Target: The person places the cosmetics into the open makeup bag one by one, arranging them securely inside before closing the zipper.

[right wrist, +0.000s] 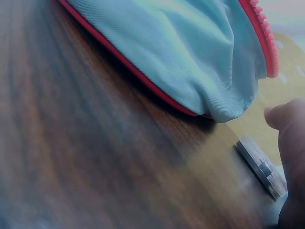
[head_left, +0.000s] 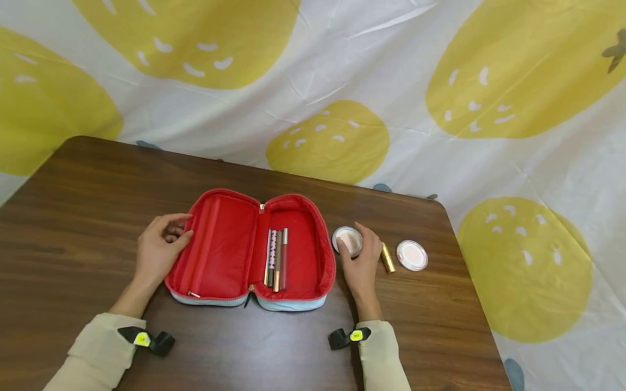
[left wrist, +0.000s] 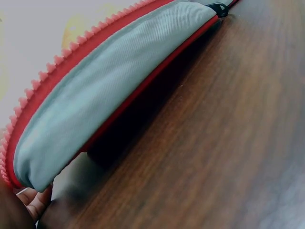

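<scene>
A makeup bag [head_left: 222,250] lies spread open, red inside and pale blue outside. My left hand [head_left: 163,244] grips its left edge; in the left wrist view the fingertips [left wrist: 39,202] show under the bag's corner. Several slim makeup pencils and tubes [head_left: 277,260] lie side by side in the right half. Just right of the bag, my right hand [head_left: 363,258] is over a round clear-rimmed compact [head_left: 349,235], thumb on one side and fingers on the other. The right wrist view shows this compact [right wrist: 259,167] flat on the table, with the thumb [right wrist: 286,117] raised above it.
A gold lipstick tube [head_left: 388,258] lies right of my right hand. Beyond it is a second round compact [head_left: 412,255]. The brown wooden table [head_left: 112,184] ends at a fruit-print curtain [head_left: 235,125] along the back.
</scene>
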Demonstrator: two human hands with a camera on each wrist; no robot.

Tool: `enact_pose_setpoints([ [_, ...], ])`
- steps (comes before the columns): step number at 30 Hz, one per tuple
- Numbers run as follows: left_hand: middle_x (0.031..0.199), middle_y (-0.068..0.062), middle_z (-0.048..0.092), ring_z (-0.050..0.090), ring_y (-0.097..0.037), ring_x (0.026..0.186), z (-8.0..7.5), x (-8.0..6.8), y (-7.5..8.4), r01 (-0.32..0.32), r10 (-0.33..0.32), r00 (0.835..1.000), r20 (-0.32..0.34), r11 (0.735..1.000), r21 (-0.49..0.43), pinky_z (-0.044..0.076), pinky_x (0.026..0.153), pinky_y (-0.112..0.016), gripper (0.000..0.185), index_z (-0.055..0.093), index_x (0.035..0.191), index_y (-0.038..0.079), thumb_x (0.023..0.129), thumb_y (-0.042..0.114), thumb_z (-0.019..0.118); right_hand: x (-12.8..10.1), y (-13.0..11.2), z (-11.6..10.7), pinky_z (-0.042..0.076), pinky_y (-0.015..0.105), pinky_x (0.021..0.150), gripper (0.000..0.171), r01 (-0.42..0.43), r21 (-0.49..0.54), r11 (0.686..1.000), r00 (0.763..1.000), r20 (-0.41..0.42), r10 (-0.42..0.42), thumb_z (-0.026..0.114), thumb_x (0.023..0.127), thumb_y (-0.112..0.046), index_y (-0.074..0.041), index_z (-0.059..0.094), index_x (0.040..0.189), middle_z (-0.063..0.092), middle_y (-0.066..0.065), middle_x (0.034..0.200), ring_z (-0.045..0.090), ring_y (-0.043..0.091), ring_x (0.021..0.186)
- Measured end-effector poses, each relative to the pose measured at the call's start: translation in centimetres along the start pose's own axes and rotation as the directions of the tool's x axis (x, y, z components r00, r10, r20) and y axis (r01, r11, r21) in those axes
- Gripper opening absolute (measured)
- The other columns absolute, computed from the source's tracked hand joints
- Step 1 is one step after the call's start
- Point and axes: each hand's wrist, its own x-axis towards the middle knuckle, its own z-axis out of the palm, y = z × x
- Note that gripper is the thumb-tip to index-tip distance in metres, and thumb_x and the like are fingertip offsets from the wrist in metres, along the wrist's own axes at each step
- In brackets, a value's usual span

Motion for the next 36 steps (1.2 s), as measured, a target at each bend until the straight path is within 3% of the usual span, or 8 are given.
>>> enact_pose_setpoints([
  [7,0.09,-0.013,0.058,0.053,-0.004,0.073,-0.2,-0.1,0.0,-0.001,0.001,1.0,0.008,1.0,0.005,0.042,0.062,-0.009,0.029,0.066,0.111,-0.001,0.083,-0.001,0.07,-0.5,-0.2,0.1,0.028,0.046,0.093,0.064,-0.074,-0.004,0.997,0.996,0.052,0.074,0.081,0.076,-0.023,0.0,0.053,0.129,0.052,0.016,0.125,0.04,0.032,0.117],
  [18,0.09,-0.011,0.057,0.054,-0.003,0.072,-0.2,-0.3,-0.1,0.006,-0.006,1.0,0.013,1.0,0.016,0.043,0.062,-0.009,0.029,0.066,0.112,-0.001,0.083,0.001,0.071,-0.6,-0.5,-0.2,0.031,0.047,0.097,0.073,-0.208,-0.003,0.978,0.964,0.166,0.206,0.081,0.075,-0.014,-0.002,0.045,0.137,0.046,0.015,0.136,0.035,0.033,0.123],
  [31,0.091,-0.012,0.058,0.053,-0.004,0.073,-0.2,-0.2,-0.2,0.014,-0.015,1.0,0.027,0.999,0.029,0.042,0.062,-0.008,0.029,0.065,0.113,0.0,0.084,0.003,0.07,0.2,-0.2,-0.7,0.03,0.047,0.095,0.083,-0.197,-0.032,0.98,0.942,0.269,0.199,0.084,0.07,-0.011,0.003,0.04,0.139,0.051,0.02,0.131,0.036,0.037,0.12],
  [36,0.091,-0.011,0.057,0.053,-0.004,0.073,0.0,-0.1,-0.3,0.013,-0.014,0.999,0.029,1.0,0.028,0.042,0.062,-0.009,0.029,0.065,0.113,0.001,0.084,0.002,0.07,0.4,-0.1,-0.8,0.028,0.047,0.096,0.076,-0.181,-0.066,0.981,0.942,0.275,0.193,0.084,0.068,-0.012,0.004,0.047,0.133,0.052,0.021,0.128,0.036,0.038,0.118],
])
